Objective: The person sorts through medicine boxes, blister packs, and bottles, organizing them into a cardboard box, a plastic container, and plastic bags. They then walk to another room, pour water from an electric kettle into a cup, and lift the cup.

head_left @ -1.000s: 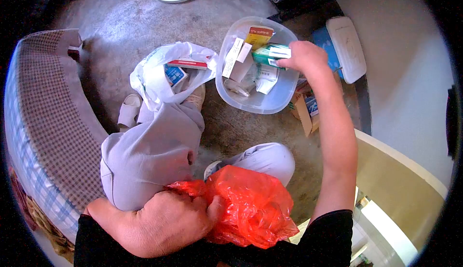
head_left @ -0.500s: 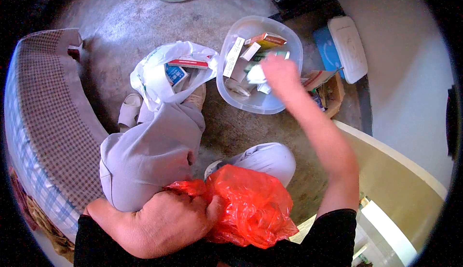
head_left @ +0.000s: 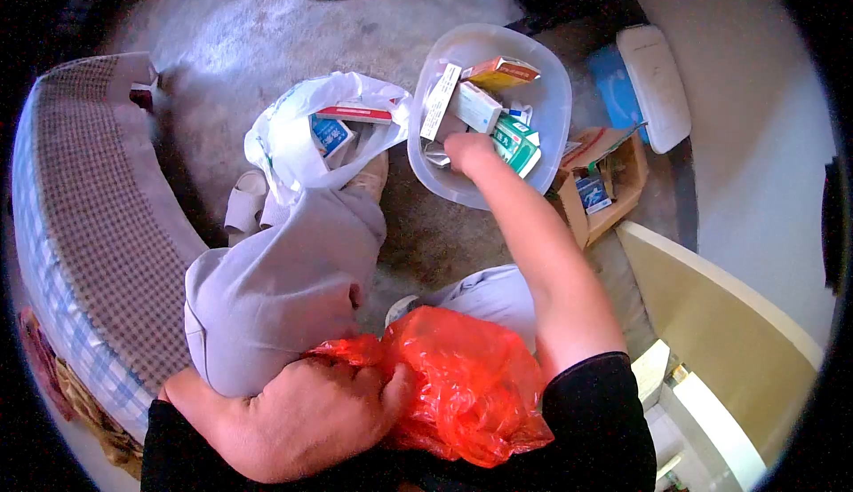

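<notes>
Head camera, and from where I'm standing: right hand (head_left: 468, 150) is down in the clear tub (head_left: 553, 92) on the floor, fingers hidden, so can't tell if that grip has anything. Left hand (head_left: 311, 416) has a closed grip on the red bag (head_left: 462, 376) near the lap.

What could go wrong, imo: the forearm crosses the tub's near rim, so leaning there might tip it, and feeling around blind could crush a carton. Thin red bag could rip if yanked.

Count: one tub, two plastic bags (red, plus a white bag (head_left: 275, 141)). In the tub: one orange box (head_left: 505, 72), one long white box (head_left: 440, 101), one white-and-blue box (head_left: 478, 107), at least one green box (head_left: 515, 141). White bag: two boxes I can make out.
</notes>
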